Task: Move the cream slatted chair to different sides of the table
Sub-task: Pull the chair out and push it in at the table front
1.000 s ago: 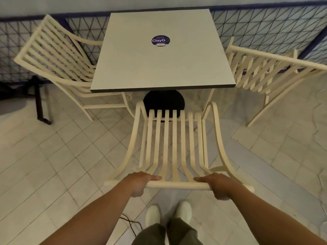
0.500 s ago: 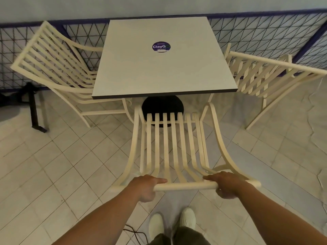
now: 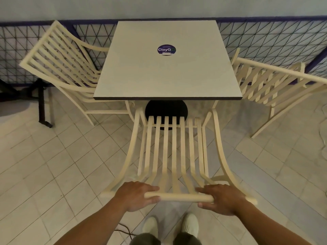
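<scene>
A cream slatted chair [image 3: 174,152] stands at the near side of a square grey table [image 3: 166,73], its seat facing the table and its front slats in front of the table's black round base [image 3: 166,111]. My left hand [image 3: 137,195] grips the chair's top rail on the left. My right hand [image 3: 223,199] grips the same rail on the right, fingers curled over it. The rail lies close to my body, above my two white shoes.
Two more cream slatted chairs stand at the table, one on the left [image 3: 62,68] and one on the right [image 3: 270,82]. A dark mesh fence [image 3: 265,41] runs behind. A black post [image 3: 43,103] stands at left. A dark cable [image 3: 123,228] lies on the tiled floor.
The view has shifted slightly, so the table sits lower in the frame. Both hands keep their grip on the top rail; the chair stays at the near side.
</scene>
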A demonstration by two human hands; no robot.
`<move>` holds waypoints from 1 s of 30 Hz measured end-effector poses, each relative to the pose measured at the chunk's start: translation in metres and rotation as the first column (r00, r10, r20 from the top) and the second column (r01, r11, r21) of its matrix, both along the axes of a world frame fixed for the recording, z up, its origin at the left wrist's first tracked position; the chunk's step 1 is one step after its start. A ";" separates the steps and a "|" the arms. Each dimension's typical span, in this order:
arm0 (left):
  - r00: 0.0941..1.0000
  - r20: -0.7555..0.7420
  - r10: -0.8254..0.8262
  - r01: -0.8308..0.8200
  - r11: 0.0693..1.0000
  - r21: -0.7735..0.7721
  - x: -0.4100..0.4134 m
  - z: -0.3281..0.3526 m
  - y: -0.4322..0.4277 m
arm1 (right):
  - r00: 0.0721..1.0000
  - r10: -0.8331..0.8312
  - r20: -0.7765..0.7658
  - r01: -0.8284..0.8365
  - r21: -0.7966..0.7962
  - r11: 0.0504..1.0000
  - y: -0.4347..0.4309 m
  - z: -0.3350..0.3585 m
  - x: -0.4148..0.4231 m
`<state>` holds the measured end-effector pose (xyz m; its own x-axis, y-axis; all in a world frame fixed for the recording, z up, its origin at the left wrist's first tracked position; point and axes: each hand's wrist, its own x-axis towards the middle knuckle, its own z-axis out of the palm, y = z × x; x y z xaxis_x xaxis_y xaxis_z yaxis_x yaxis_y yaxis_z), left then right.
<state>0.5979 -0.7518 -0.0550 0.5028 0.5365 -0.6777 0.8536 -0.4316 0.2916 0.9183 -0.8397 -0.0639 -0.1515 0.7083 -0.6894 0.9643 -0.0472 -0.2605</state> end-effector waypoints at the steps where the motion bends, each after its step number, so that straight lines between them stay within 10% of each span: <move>1: 1.000 0.000 0.001 -0.001 1.000 -0.004 0.000 0.000 0.000 | 1.000 0.017 -0.007 -0.017 -0.003 1.000 0.001 -0.001 0.000; 30: 0.992 -0.126 -0.029 0.017 0.996 -0.093 0.000 0.005 0.111 | 0.997 0.001 0.072 -0.004 0.039 0.999 0.104 0.005 -0.006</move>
<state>0.5976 -0.6405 -0.0504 0.4212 0.4585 -0.7826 0.8763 -0.4283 0.2207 0.9123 -0.7356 -0.0591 -0.1044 0.7345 -0.6706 0.9808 -0.0356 -0.1918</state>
